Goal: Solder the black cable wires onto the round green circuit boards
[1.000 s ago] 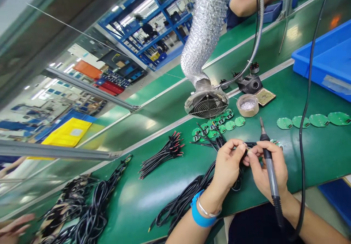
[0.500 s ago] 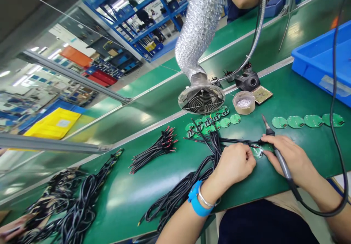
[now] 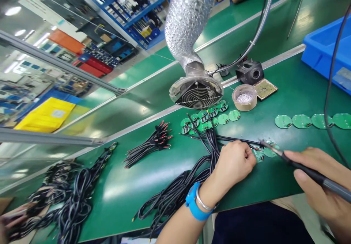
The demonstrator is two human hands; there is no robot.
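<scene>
My left hand (image 3: 238,160), wearing a blue wristband and a metal bangle, is closed in a pinch on a thin black cable (image 3: 233,138). Its fingertips partly hide the grip and rest against a small green circuit board (image 3: 257,155). The cable's end with a red wire lies over that board. In my right hand (image 3: 320,185) is a soldering iron (image 3: 309,171), its tip pointing left at the cable end; whether they touch I cannot tell. Another round board (image 3: 271,149) lies under the tip.
Rows of green boards (image 3: 223,119) lie beneath a fume extractor (image 3: 199,94); more boards (image 3: 301,121) line the right. Behind are a solder tub (image 3: 244,98), a sponge tray (image 3: 265,89) and a blue bin (image 3: 326,50). Cable bundles (image 3: 149,141) lie left, near another person's hand (image 3: 13,218).
My right hand has drawn back to the right and swung the iron from upright to pointing left at the cable end. My left hand has stayed in place.
</scene>
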